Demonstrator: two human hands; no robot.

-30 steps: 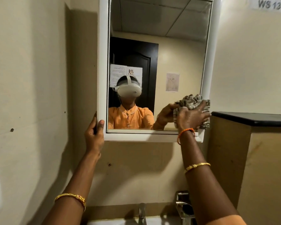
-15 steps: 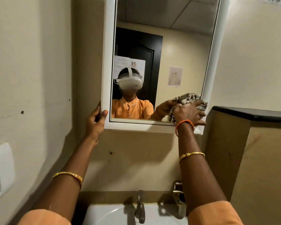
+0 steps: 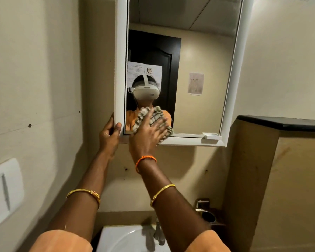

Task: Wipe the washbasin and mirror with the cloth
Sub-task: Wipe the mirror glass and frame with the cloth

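While flat-palmed, cloth [image 3: 154,120] on mirror [image 3: 198,51]

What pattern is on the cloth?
A grey-and-cream check; the cloth shows best in the head view, pressed to the mirror.

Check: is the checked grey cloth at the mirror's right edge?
No, the right hand presses the checked grey cloth on the white-framed mirror's lower left corner.

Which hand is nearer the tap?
Right, though neither is close. The right hand presses the cloth on the mirror's lower left, almost straight above the tap; the left hand grips the frame's corner, further left.
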